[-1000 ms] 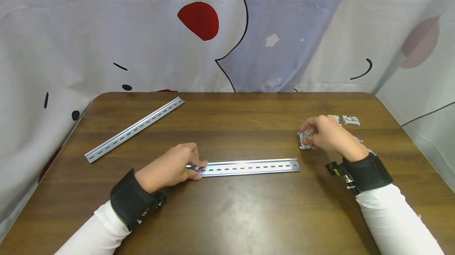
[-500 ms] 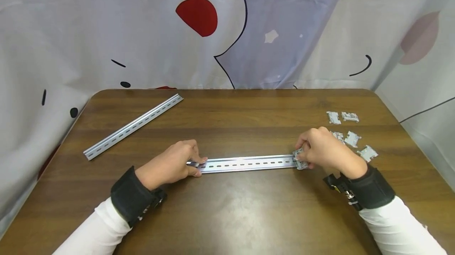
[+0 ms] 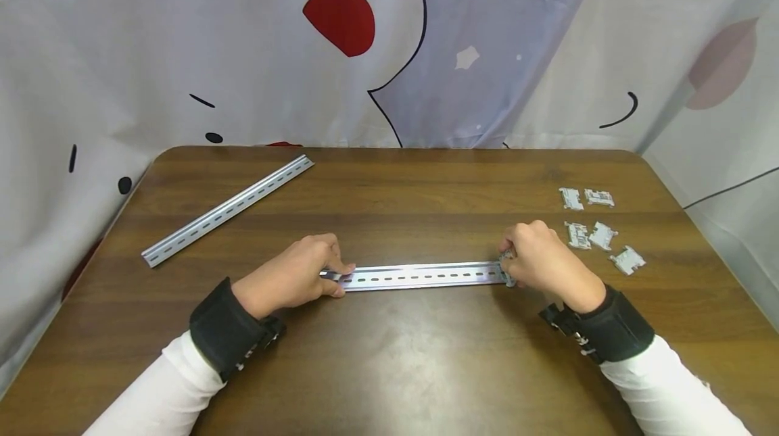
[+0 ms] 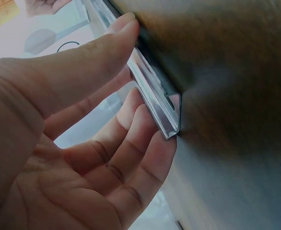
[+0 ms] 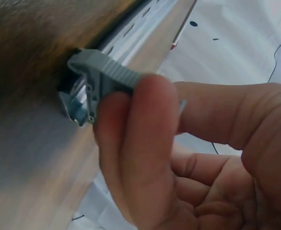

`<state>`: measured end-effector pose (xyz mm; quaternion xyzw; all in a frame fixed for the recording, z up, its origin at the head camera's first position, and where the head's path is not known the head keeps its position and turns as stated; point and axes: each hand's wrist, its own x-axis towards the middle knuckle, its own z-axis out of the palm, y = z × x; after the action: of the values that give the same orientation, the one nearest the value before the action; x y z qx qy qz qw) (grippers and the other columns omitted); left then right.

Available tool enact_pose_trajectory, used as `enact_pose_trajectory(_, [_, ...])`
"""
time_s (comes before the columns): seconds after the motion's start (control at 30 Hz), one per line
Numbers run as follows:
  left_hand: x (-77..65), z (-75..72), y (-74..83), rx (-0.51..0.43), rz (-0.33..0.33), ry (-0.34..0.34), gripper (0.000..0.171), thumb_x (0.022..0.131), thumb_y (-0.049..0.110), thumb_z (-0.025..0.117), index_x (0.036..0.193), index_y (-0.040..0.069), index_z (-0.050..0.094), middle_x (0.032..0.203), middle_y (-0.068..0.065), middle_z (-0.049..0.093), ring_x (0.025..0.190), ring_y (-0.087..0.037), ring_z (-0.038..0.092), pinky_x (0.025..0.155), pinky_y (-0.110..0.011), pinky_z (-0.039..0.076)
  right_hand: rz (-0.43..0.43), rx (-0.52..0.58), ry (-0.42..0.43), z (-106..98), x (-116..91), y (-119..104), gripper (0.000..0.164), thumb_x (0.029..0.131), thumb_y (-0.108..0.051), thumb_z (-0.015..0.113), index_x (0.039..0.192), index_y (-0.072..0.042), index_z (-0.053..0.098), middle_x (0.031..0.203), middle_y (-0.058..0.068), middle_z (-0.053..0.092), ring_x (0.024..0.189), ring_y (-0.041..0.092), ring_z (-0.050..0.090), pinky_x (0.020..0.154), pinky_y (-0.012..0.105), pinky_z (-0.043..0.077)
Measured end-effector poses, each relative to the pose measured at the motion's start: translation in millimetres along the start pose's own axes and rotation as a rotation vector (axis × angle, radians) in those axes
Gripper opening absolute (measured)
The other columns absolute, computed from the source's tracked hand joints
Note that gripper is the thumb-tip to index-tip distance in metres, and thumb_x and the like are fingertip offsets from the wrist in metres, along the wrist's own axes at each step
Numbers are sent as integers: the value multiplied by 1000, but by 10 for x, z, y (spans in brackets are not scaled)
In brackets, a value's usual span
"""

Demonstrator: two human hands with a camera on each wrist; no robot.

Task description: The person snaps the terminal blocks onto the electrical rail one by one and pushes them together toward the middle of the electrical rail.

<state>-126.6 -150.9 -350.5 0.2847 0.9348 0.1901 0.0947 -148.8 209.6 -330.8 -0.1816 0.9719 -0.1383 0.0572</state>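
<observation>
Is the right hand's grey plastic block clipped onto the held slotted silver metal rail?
Cannot tell: the right-wrist view shows the grey block across the silver rail near one end, but the right hand hides part.

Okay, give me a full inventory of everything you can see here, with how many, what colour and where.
Near slotted rail: one, silver, on the table between the hands
Far slotted rail: one, silver, lying slanted at the table's far left
Loose plastic pieces: five, pale grey, at the table's right
Held plastic piece: one, grey, at the near rail's right end
Table: one, brown, under everything
Patterned cloth: white and lilac with red and black shapes, behind the table
Sleeves: two, white, on the forearms
Wristbands: two, black, one per wrist
Left hand: one, gripping the near rail's left end
Right hand: one, pinching the held piece
</observation>
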Motion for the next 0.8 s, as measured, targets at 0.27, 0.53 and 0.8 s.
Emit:
enact_pose_trajectory(0.27, [15, -5, 17, -9, -12, -3, 43, 75, 18, 85, 116, 9, 74, 90, -5, 64, 76, -17, 58, 63, -22, 44, -27, 120, -170, -183, -61, 126, 26, 92, -17, 67, 109, 2, 72, 60, -1, 71, 49, 9, 64, 55, 26, 52])
enact_pose_trajectory(0.53, [6, -6, 4, 0, -12, -7, 43, 76, 19, 85, 116, 10, 74, 89, -5, 64, 74, -15, 55, 62, -22, 43, -17, 503, -384, -273, -46, 307, 39, 87, 8, 65, 125, 16, 57, 88, 19, 78, 74, 25, 76, 67, 34, 61])
enact_pose_trajectory(0.8, [-4, -6, -1, -5, -14, 8, 42, 75, 17, 86, 114, 8, 75, 90, -7, 65, 76, -18, 58, 63, -23, 44, -10, 723, -435, -82, 89, 187, 42, 87, 10, 64, 128, 16, 54, 95, 26, 76, 82, 30, 76, 75, 42, 60])
